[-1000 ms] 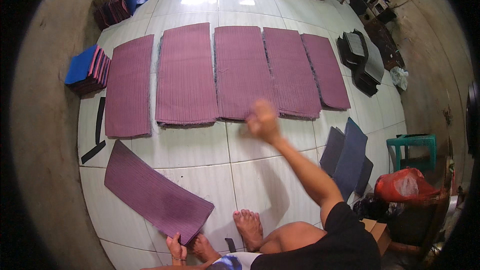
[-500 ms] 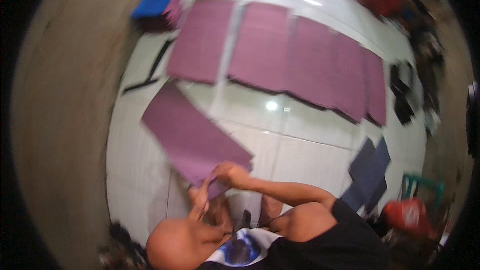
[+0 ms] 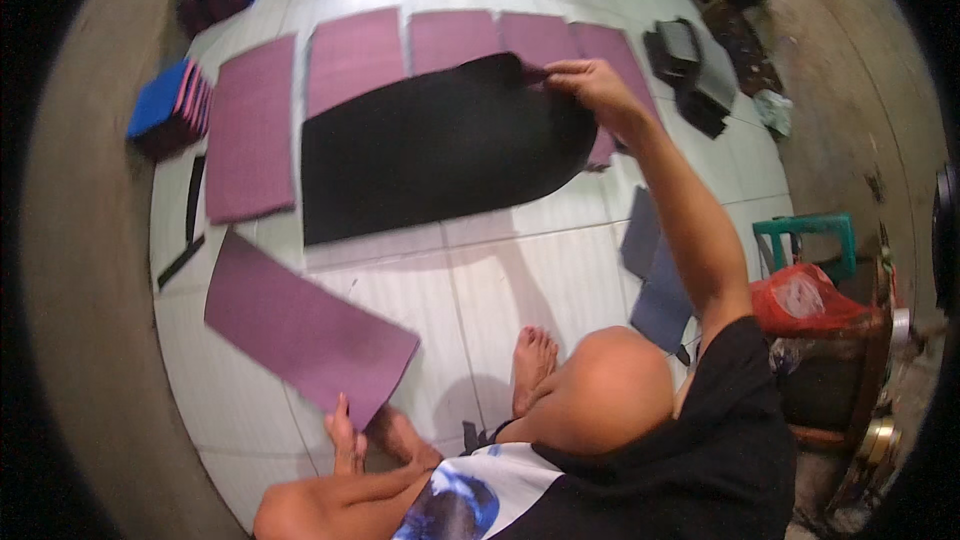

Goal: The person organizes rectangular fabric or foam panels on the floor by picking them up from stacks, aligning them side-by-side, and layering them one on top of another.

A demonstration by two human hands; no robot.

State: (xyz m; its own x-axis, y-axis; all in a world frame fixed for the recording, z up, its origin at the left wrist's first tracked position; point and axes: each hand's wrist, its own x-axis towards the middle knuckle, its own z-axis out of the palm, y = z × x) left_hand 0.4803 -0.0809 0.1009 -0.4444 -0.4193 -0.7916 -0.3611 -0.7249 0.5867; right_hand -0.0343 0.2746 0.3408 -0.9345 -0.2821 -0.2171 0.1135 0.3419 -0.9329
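Note:
My right hand (image 3: 603,95) is stretched far forward, its thumb and fingers pinching the corner of a black-backed sheet (image 3: 430,155). A little purple shows where that corner folds over; the black side faces me, and the sheet slants over the near part of a row of purple sheets. Close to my left foot, my left hand (image 3: 345,432) grips the near corner of another purple sheet (image 3: 310,330), which lies slanted across the white floor tiles. The fingers of the left hand are partly hidden.
Purple sheets (image 3: 253,130) lie side by side beyond my hands. A blue-topped stack (image 3: 168,105) and black strips (image 3: 190,210) are at left. Grey-blue pieces (image 3: 660,290), folded grey material (image 3: 705,70), a green stool-like frame (image 3: 810,230) and a red plastic bag (image 3: 805,298) are at right.
My right hand has left the near sheet's corner and reached forward and right, now holding up a black-backed sheet. My left hand stays at the near corner. The view has shifted.

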